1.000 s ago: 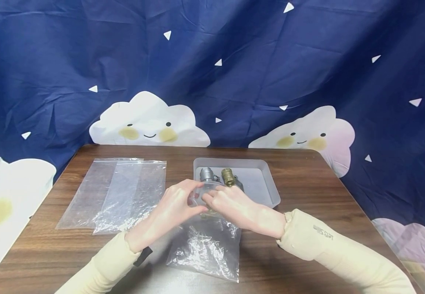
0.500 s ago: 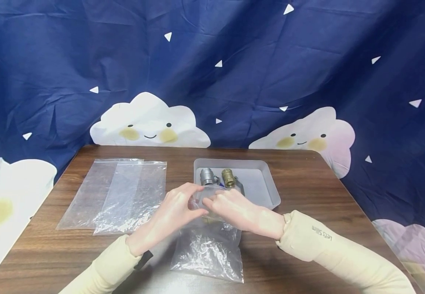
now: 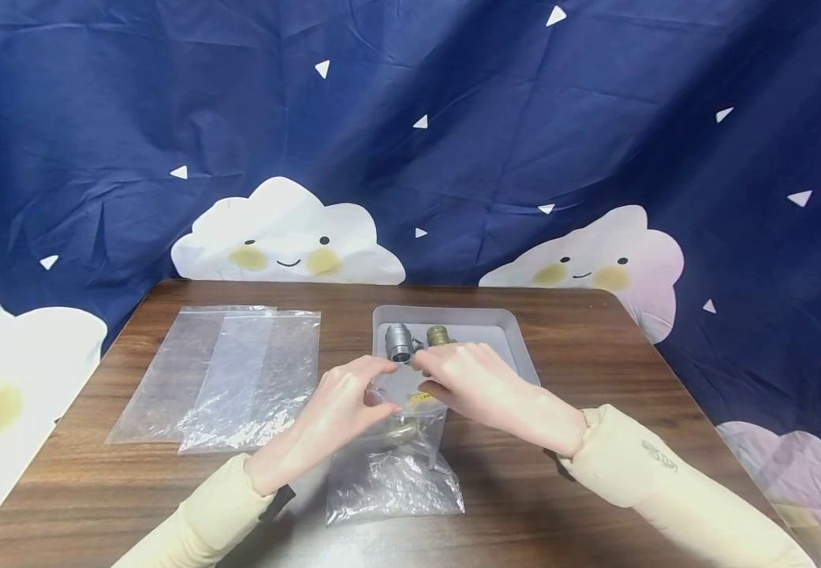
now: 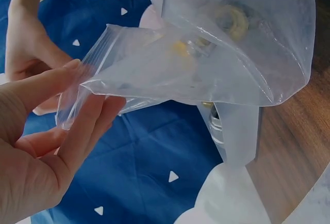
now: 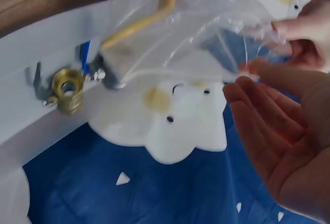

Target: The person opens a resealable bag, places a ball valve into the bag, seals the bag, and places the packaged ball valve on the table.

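My left hand (image 3: pixel 339 398) pinches the mouth of a clear zip bag (image 3: pixel 396 481) between thumb and fingers. Inside the bag lies a brass valve (image 4: pixel 232 22). A yellow lever handle (image 5: pixel 139 25) shows through the plastic. Across from it, my right hand (image 3: pixel 481 390) is beside the bag's mouth. Its fingers are loosely extended, and the right wrist view shows thumb and fingertips at the bag's edge. Whether they touch the plastic is hard to tell.
Behind the hands stands a shallow grey tray (image 3: pixel 516 355) with a silver valve (image 3: pixel 399 339) and a brass valve (image 3: pixel 438 335). Two flat clear zip bags (image 3: pixel 240 371) overlap on the left of the wooden table (image 3: pixel 595 450). A blue cloud-patterned curtain (image 3: pixel 410 158) hangs behind.
My right hand has moved right and slightly up, its fingers less curled than before. The bag's lower end has risen. My left hand stays nearly in place.
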The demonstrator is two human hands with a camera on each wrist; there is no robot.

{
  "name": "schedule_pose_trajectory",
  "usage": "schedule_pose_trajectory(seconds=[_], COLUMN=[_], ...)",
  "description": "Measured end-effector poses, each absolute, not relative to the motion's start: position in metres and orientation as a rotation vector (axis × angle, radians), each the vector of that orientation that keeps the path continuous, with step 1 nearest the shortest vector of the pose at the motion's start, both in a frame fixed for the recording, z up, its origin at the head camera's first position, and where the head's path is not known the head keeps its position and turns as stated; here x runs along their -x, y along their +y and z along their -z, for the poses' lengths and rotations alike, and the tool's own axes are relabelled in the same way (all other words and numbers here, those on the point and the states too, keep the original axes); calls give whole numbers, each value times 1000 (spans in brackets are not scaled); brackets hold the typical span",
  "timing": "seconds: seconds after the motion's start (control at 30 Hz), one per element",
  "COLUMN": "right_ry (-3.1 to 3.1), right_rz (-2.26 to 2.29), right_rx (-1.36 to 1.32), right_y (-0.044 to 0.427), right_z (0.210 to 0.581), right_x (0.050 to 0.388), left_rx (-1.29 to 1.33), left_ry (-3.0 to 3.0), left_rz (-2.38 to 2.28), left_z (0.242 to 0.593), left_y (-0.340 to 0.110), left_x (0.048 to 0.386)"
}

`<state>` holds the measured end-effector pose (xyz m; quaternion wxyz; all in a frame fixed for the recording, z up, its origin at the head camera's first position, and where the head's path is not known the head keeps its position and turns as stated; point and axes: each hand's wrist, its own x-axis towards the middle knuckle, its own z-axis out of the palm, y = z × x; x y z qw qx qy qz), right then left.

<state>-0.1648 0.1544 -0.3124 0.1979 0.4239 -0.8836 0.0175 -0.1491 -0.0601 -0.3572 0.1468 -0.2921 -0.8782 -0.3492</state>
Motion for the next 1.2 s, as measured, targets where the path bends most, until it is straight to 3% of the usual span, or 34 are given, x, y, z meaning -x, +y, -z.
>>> schedule_pose_trajectory(seconds=[0.6, 1.0, 1.2], right_ry=[-2696, -2616, -2544], right_rz=[-39, -343, -596], right_rx=[-1086, -1021, -1036], right_y=[200, 211, 215], right_z=[341, 335, 330], right_x=[183, 190, 189], left_rx=[866, 974, 925], left_ry=[-2540, -2411, -2390], left_rz=[1036, 930, 1124], left_z=[358, 356, 350], left_y=[-63, -80, -91], left_x=[152, 162, 167])
